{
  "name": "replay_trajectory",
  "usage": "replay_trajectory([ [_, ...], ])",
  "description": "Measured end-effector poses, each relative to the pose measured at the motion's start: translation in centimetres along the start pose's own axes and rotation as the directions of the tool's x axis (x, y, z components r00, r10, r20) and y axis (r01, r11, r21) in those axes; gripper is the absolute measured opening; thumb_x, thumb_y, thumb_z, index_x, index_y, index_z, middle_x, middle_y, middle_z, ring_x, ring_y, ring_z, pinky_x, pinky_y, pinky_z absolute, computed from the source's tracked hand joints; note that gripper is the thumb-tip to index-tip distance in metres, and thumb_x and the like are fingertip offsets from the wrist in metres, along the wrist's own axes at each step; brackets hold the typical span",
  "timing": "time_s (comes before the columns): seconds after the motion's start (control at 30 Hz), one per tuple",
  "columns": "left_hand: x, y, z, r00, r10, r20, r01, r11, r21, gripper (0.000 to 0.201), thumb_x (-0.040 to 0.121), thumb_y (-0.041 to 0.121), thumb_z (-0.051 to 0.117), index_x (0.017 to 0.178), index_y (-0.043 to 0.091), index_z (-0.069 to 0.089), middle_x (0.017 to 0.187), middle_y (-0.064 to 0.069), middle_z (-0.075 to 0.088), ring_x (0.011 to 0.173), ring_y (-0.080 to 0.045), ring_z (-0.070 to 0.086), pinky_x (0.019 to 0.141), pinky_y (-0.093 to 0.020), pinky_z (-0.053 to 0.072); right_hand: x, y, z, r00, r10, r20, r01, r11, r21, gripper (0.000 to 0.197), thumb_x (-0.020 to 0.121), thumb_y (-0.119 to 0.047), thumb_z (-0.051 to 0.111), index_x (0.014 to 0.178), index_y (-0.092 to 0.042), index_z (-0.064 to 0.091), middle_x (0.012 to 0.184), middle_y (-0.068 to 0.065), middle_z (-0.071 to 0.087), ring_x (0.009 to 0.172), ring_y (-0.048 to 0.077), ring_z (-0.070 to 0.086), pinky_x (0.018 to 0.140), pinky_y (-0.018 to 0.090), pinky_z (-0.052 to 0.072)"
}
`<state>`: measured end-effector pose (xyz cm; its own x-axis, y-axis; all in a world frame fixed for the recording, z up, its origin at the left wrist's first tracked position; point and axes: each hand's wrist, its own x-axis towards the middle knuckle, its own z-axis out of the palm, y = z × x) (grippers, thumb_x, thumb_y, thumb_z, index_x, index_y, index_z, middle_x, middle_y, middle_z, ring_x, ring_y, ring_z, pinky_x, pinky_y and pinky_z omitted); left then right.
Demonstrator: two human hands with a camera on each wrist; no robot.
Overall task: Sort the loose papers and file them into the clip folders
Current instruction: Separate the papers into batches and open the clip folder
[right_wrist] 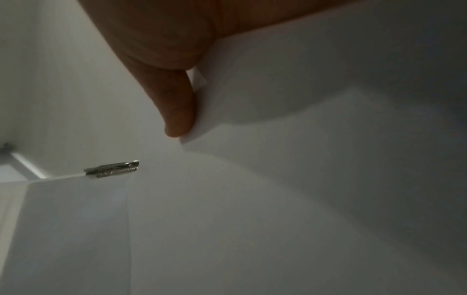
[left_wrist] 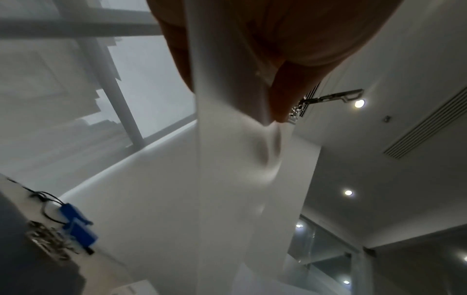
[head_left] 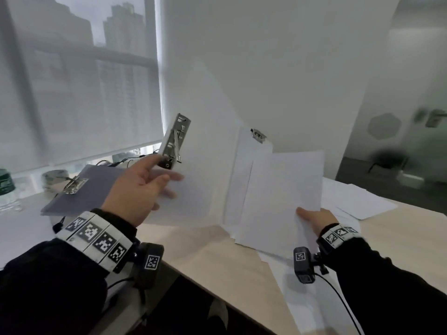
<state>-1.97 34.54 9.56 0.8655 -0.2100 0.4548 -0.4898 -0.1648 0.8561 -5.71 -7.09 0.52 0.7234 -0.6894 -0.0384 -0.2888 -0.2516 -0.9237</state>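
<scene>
White folder (head_left: 205, 151) held upright, open, metal clip (head_left: 174, 142) above left hand (head_left: 142, 187); white sheets (head_left: 283, 201) pinched by right hand (head_left: 314, 220); grey folder (head_left: 79, 189) flat, beyond left wrist.

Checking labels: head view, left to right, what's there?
Grey clip folder → left hand on the white folder → sheets of paper → right hand → loose papers on the table.

Your head view is lit by flat grey daylight from the window (head_left: 77, 93), soft and hazy, with straight lines bowing at the edges. In your left wrist view, ceiling spotlights (left_wrist: 359, 103) flare and the blue device (left_wrist: 78, 227) smears with motion blur. Your right wrist view is dim, grainy, with broad shadows across the paper (right_wrist: 303, 179).
</scene>
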Motion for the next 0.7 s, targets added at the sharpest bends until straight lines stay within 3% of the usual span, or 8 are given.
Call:
replay_trajectory([
  [0.17, 0.3, 3.0, 2.4, 0.997, 0.077, 0.010, -0.076, 0.995, -0.062, 0.030, 0.100, 0.007, 0.051, 0.116, 0.032, 0.055, 0.099, 0.010, 0.076, 0.076, -0.022, 0.074, 0.053, -0.029, 0.045, -1.3, 0.9, -5.6, 0.989, -0.031, -0.145, 0.063, 0.974, 0.216, 0.051, 0.081, -0.027, 0.077, 0.121, 0.002, 0.062, 0.115, 0.015, 0.067, 0.107, 0.033, 0.064, 0.103, 0.045, 0.045],
  [0.3, 0.3, 5.3, 5.2, 0.985, 0.151, 0.078, -0.147, 0.987, -0.059, 0.043, 0.100, 0.008, 0.051, 0.101, 0.051, 0.057, 0.098, 0.013, 0.076, 0.078, -0.020, 0.074, 0.055, -0.031, 0.045, -2.3, 1.8, -9.5, 0.980, -0.033, -0.194, 0.103, 0.927, 0.362, 0.047, 0.070, -0.036, 0.081, 0.104, -0.007, 0.069, 0.108, 0.015, 0.071, 0.100, 0.034, 0.068, 0.100, 0.048, 0.049],
  [0.4, 0.6, 6.5, 7.5, 0.977, 0.183, 0.111, -0.174, 0.981, -0.086, 0.035, 0.100, 0.008, 0.051, 0.110, 0.041, 0.057, 0.097, 0.011, 0.076, 0.076, -0.020, 0.073, 0.056, -0.031, 0.047, -2.8, 2.9, -11.8, 0.976, 0.001, -0.218, 0.093, 0.901, 0.424, 0.029, 0.074, -0.034, 0.080, 0.090, -0.013, 0.068, 0.102, 0.012, 0.071, 0.100, 0.034, 0.068, 0.097, 0.045, 0.050],
  [0.47, 0.9, 6.9, 8.7, 0.972, 0.199, 0.123, -0.185, 0.976, -0.118, 0.027, 0.099, 0.008, 0.051, 0.114, 0.029, 0.057, 0.098, 0.010, 0.076, 0.076, -0.021, 0.073, 0.055, -0.030, 0.047, -2.5, 4.1, -13.5, 0.965, 0.025, -0.261, 0.100, 0.886, 0.453, 0.056, 0.055, -0.046, 0.088, 0.094, -0.010, 0.070, 0.101, 0.010, 0.073, 0.098, 0.033, 0.070, 0.097, 0.047, 0.051],
  [0.53, 1.1, 7.2, 9.7, 0.966, 0.221, 0.133, -0.199, 0.967, -0.159, 0.027, 0.100, 0.007, 0.051, 0.111, 0.031, 0.057, 0.098, 0.008, 0.076, 0.076, -0.023, 0.073, 0.053, -0.029, 0.046, -1.3, 6.3, -15.6, 0.952, 0.041, -0.302, 0.113, 0.873, 0.475, 0.084, 0.038, -0.055, 0.090, 0.103, -0.007, 0.072, 0.102, 0.008, 0.075, 0.096, 0.031, 0.071, 0.098, 0.047, 0.051],
  [0.6, 1.1, 7.7, 10.5, 0.960, 0.241, 0.141, -0.211, 0.957, -0.196, 0.039, 0.100, 0.007, 0.051, 0.103, 0.045, 0.058, 0.098, 0.007, 0.076, 0.076, -0.024, 0.073, 0.052, -0.029, 0.046, -0.3, 8.2, -17.8, 0.947, 0.063, -0.315, 0.104, 0.868, 0.486, 0.093, 0.036, -0.059, 0.091, 0.108, -0.004, 0.071, 0.101, 0.008, 0.075, 0.095, 0.029, 0.071, 0.100, 0.048, 0.049],
  [0.63, 1.2, 7.7, 10.9, 0.958, 0.246, 0.149, -0.211, 0.954, -0.214, 0.040, 0.100, 0.007, 0.051, 0.101, 0.046, 0.058, 0.098, 0.006, 0.076, 0.075, -0.024, 0.073, 0.051, -0.029, 0.046, -0.7, 8.3, -18.7, 0.946, 0.080, -0.316, 0.094, 0.861, 0.500, 0.097, 0.034, -0.060, 0.091, 0.109, -0.003, 0.069, 0.098, 0.006, 0.076, 0.091, 0.027, 0.072, 0.101, 0.049, 0.048],
  [0.7, 1.7, 7.2, 11.8, 0.958, 0.237, 0.162, -0.189, 0.946, -0.264, 0.026, 0.100, 0.006, 0.050, 0.113, 0.027, 0.058, 0.100, 0.003, 0.076, 0.074, -0.024, 0.073, 0.046, -0.027, 0.047, -1.3, 8.7, -20.4, 0.952, 0.111, -0.286, 0.066, 0.836, 0.545, 0.096, 0.031, -0.059, 0.091, 0.105, -0.002, 0.070, 0.090, 0.005, 0.077, 0.081, 0.024, 0.074, 0.099, 0.050, 0.049],
])
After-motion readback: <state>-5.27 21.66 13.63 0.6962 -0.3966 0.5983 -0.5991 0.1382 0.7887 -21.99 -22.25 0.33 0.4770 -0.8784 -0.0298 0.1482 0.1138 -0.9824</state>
